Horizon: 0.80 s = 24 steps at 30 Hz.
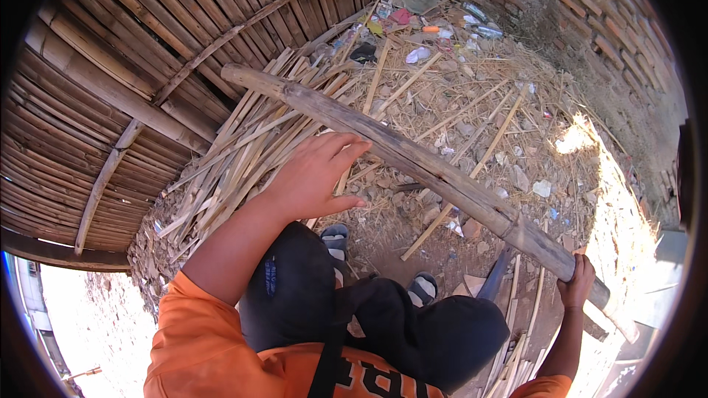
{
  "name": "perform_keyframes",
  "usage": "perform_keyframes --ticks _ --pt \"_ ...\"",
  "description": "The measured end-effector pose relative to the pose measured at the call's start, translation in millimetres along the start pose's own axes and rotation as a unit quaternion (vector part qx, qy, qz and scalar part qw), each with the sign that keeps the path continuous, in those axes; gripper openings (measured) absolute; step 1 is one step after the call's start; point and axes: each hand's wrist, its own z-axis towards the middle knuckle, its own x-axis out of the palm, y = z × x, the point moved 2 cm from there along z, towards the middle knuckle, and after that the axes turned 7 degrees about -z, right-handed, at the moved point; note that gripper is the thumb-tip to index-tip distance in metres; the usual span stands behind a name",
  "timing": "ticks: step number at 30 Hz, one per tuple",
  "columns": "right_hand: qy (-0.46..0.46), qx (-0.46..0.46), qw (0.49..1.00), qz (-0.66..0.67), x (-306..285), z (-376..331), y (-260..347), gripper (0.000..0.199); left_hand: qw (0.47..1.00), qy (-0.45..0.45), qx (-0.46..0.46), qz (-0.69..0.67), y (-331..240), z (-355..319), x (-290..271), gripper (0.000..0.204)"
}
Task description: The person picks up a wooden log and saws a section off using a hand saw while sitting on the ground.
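A long, weathered bamboo pole (413, 158) lies slantwise in front of me, from the upper left down to the lower right. Near its lower right end, my right hand (577, 284) has its fingers wrapped around it. My left hand (318, 173) is open with thumb and fingers apart, its fingertips close beside the pole's middle; whether they touch it I cannot tell. Below the pole, by my right knee, stands a narrow bluish-grey blade-like piece (495, 274), partly hidden by my leg.
A heap of split bamboo strips (251, 140) lies at the left, against a bamboo-slat wall (177, 22). Straw, stones and litter (420, 55) cover the ground toward the brick wall (590, 15). More strips (516, 332) lie beside my right leg. My sandalled feet (422, 289) are below the pole.
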Motion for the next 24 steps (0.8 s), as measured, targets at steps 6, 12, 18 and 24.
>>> perform_keyframes --ticks 6,12,18,24 --pt "0.005 -0.103 0.995 -0.011 5.3 69.3 54.8 0.088 0.993 0.086 -0.063 0.060 76.7 -31.1 33.1 0.114" --pt "-0.005 -0.093 0.995 -0.026 11.1 110.8 60.8 0.087 0.990 0.049 -0.079 0.108 107.8 -66.2 65.8 0.123" --pt "-0.016 -0.134 0.990 -0.051 6.1 78.1 21.0 0.086 0.988 0.097 -0.007 0.117 108.0 -31.5 85.7 0.121" --pt "-0.037 -0.203 0.978 -0.020 -8.9 99.7 57.4 0.083 0.975 0.196 -0.084 0.064 118.6 -52.3 103.2 0.109"
